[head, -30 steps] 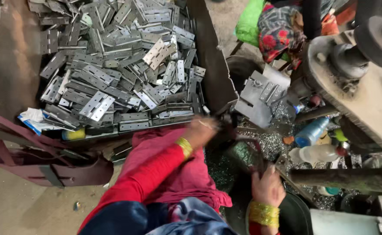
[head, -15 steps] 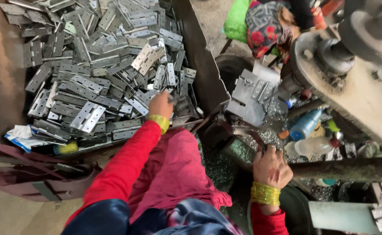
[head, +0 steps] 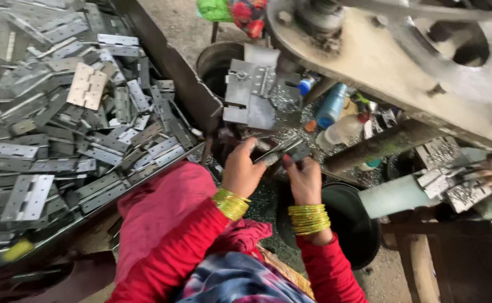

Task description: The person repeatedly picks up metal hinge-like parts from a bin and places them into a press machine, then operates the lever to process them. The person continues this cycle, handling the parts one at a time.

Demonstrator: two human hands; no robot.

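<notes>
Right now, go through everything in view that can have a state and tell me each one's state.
left hand: closed on one end of the metal hinge
right hand: gripping the hinge's other end
metal hinge: held above the black tub
hinge pile: loose heap in the tray
plastic bottle: lying on its side

Dusty concrete floor (head: 187,22); wooden stool (head: 425,264) at right; soft daylight throughout.

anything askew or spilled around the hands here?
Yes. Metal shavings are scattered loose over the bench under the press, around the plastic bottles. The hinges in the tray lie in a jumbled heap. Both the left hand and the right hand grip one hinge.
</notes>
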